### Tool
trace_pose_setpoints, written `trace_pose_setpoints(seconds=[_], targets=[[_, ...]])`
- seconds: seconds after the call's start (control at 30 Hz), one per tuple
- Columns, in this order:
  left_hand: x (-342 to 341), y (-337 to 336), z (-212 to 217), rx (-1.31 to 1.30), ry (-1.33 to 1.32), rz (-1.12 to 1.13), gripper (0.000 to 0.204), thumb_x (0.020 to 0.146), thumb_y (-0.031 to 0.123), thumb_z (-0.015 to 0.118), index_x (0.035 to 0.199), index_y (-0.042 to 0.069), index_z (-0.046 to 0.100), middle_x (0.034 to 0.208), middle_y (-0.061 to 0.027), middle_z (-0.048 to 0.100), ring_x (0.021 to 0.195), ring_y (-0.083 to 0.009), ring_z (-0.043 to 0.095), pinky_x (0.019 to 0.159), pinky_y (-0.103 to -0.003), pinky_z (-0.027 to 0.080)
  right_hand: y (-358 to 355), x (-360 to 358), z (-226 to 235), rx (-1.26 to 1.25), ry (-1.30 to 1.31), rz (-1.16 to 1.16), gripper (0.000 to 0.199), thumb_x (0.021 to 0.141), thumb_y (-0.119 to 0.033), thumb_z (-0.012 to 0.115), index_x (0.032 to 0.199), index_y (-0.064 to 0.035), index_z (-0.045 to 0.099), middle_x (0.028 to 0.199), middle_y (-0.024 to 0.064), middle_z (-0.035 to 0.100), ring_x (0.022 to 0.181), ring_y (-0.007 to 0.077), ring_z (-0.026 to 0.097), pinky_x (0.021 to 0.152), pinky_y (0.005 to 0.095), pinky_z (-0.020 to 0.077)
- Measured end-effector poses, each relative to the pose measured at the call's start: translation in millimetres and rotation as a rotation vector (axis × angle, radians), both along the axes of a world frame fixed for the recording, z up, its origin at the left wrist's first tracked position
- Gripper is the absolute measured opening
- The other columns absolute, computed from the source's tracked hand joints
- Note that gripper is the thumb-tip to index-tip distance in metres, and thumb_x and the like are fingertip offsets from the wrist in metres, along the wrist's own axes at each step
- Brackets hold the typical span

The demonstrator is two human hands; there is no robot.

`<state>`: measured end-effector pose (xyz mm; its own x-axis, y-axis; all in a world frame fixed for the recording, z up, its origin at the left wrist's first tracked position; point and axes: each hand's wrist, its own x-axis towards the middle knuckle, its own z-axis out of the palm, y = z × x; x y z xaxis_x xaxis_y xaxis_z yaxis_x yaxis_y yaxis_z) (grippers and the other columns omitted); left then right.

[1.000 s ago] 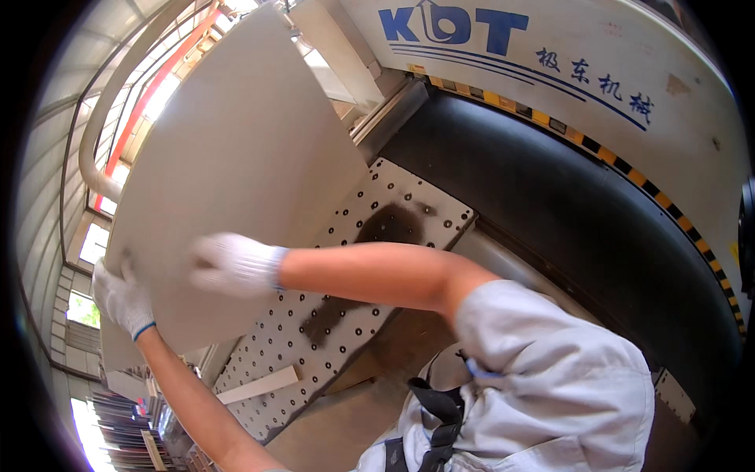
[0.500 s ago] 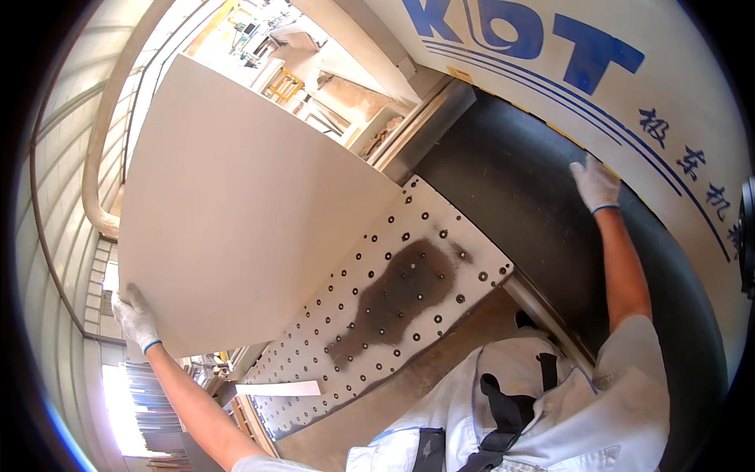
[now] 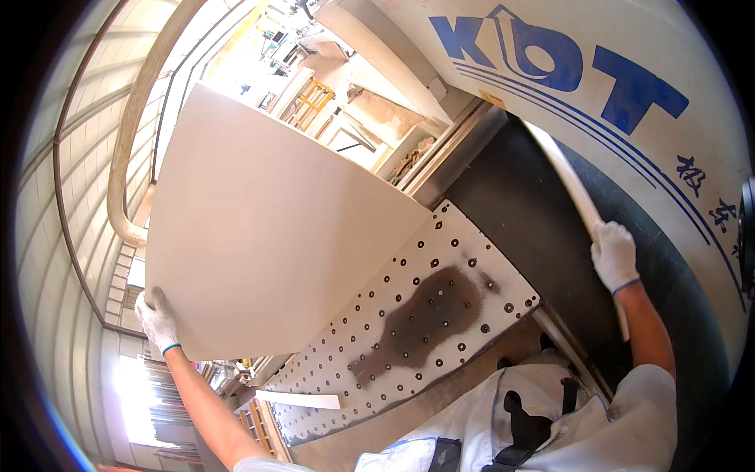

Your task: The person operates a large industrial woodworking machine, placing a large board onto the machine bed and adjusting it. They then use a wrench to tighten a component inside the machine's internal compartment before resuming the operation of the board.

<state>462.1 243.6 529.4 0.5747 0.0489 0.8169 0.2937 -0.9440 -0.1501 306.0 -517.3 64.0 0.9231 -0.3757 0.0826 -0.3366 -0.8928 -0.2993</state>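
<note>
A large pale board (image 3: 275,228) lies across the left side of the table, its left edge rounded by the lens. At its lower left corner my gloved left hand (image 3: 159,318) grips the edge, thumb on top and fingers partly hidden beneath. On the right, a long narrow white strip (image 3: 568,177) runs from under the machine's housing down past my forearm. My gloved right hand (image 3: 614,256) is closed around this strip, above the black bed (image 3: 511,208).
A perforated white table (image 3: 480,338) with a dark worn patch sits in the middle. A short white offcut (image 3: 299,400) lies near its lower left end. The machine's white housing (image 3: 543,102) rises at the upper right. A curved pipe (image 3: 122,173) runs along the left.
My right hand has closed on the long white strip, which now shows out from under the housing. My left hand keeps the board's corner. The whole view has shifted slightly.
</note>
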Motion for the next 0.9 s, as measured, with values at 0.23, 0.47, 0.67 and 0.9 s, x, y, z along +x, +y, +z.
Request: trace_pose_setpoints(seconds=[0.23,0.47,0.67,0.9], targets=[[34,-69,4,0.108,-0.104,-0.178,0.066,0.099,0.074,0.044,0.122,0.019,0.072,0.098,-0.0103,0.076,0.09,-0.0333,0.071,0.078,-0.046,0.053,69,-45,10,1.534,-0.043,0.066,0.043,0.094,-0.016,0.067,0.133,0.0003,0.061,0.107,0.0123,0.07,0.09,0.0173,0.07,0.077,0.0343,0.0574],[26,-26,7,0.047,-0.102,-0.227,0.081,0.093,0.084,0.039,0.106,0.012,0.075,0.091,-0.005,0.076,0.088,-0.0248,0.071,0.079,-0.04,0.052,123,-63,36,2.088,-0.148,-0.059,0.049,0.102,-0.018,0.057,0.143,0.0079,0.051,0.111,0.0159,0.066,0.087,0.0209,0.067,0.072,0.0287,0.0569],[16,12,3,-0.109,-0.05,-0.262,0.087,0.091,0.087,0.039,0.101,0.007,0.072,0.085,-0.0052,0.072,0.086,-0.0236,0.069,0.081,-0.038,0.051,143,-64,60,2.462,-0.503,0.343,0.051,0.096,-0.008,0.059,0.145,0.0041,0.049,0.131,0.0196,0.062,0.118,0.0286,0.062,0.093,0.0355,0.0558],[-9,11,-6,-0.172,-0.055,-0.34,0.092,0.089,0.09,0.036,0.111,0.008,0.072,0.098,-0.0049,0.073,0.096,-0.0233,0.068,0.087,-0.037,0.05,183,-31,126,1.374,-0.88,-0.018,0.048,0.088,-0.007,0.073,0.134,-0.0002,0.062,0.103,0.004,0.067,0.094,0.0126,0.066,0.08,0.0263,0.0542]])
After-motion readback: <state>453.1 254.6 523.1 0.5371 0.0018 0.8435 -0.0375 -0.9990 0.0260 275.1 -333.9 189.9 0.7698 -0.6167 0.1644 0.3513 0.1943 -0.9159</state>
